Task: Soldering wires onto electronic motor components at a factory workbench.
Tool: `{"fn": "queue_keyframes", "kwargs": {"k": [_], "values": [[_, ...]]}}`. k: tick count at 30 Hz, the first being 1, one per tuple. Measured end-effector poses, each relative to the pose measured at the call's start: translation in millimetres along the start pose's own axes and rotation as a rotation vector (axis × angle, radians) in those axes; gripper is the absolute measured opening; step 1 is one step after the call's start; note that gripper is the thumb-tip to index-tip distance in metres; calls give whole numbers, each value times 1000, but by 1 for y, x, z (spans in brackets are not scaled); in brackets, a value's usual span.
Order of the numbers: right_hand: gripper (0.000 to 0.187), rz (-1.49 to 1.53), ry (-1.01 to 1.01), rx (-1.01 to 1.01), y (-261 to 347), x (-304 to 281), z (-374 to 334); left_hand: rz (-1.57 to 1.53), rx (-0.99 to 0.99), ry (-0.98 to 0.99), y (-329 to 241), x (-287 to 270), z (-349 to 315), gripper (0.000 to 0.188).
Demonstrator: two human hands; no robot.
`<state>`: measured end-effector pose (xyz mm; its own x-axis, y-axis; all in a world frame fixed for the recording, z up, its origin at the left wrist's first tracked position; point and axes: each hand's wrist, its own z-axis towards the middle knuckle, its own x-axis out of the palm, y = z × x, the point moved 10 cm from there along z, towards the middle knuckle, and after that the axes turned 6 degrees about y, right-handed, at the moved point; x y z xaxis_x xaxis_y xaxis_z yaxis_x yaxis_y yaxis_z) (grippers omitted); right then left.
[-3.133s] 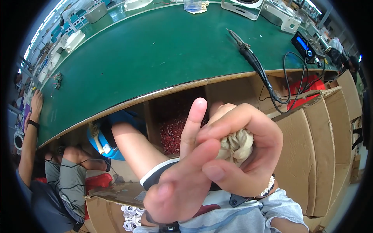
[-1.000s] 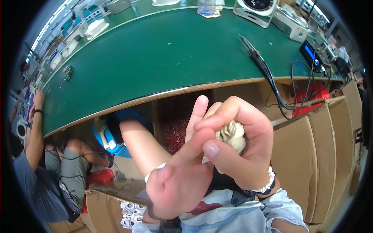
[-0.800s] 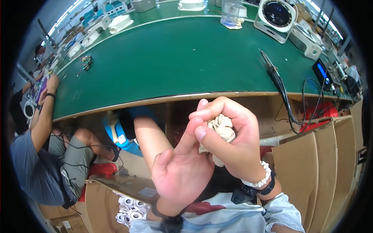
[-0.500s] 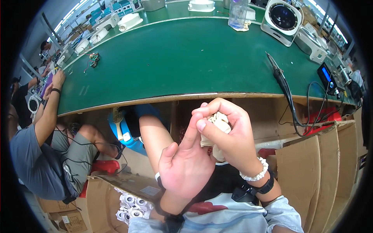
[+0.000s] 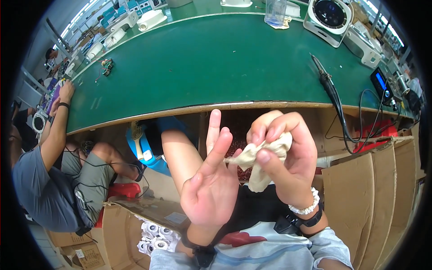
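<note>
My right hand pinches a crumpled, cream-coloured soft piece, which could be cloth or thin rubber. Its lower part hangs below my fingers, and a narrow end points toward my left hand. Palm up and fingers spread, my left hand is open beside it. Whether that narrow end touches the left fingers, I cannot tell. Both hands are above my lap, just in front of the edge of the green workbench.
A soldering iron lies at the bench's right, its cable dropping over the edge. Behind it stands a round-faced white device. A small circuit board lies at left. Cardboard boxes flank me; a co-worker sits at left.
My hands have come apart: the left fingers have spread away from the cream-coloured piece. The right hand has shifted right with the piece, which now hangs more in view.
</note>
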<state>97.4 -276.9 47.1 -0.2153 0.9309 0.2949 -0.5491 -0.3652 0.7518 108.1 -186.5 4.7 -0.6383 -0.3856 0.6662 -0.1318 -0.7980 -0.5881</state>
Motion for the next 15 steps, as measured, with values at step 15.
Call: {"fn": "queue_keyframes", "kwargs": {"k": [15], "values": [[25,-93,-115,26,-1,-8,-3,-5,-15,-30,6,11,-2,62]]}}
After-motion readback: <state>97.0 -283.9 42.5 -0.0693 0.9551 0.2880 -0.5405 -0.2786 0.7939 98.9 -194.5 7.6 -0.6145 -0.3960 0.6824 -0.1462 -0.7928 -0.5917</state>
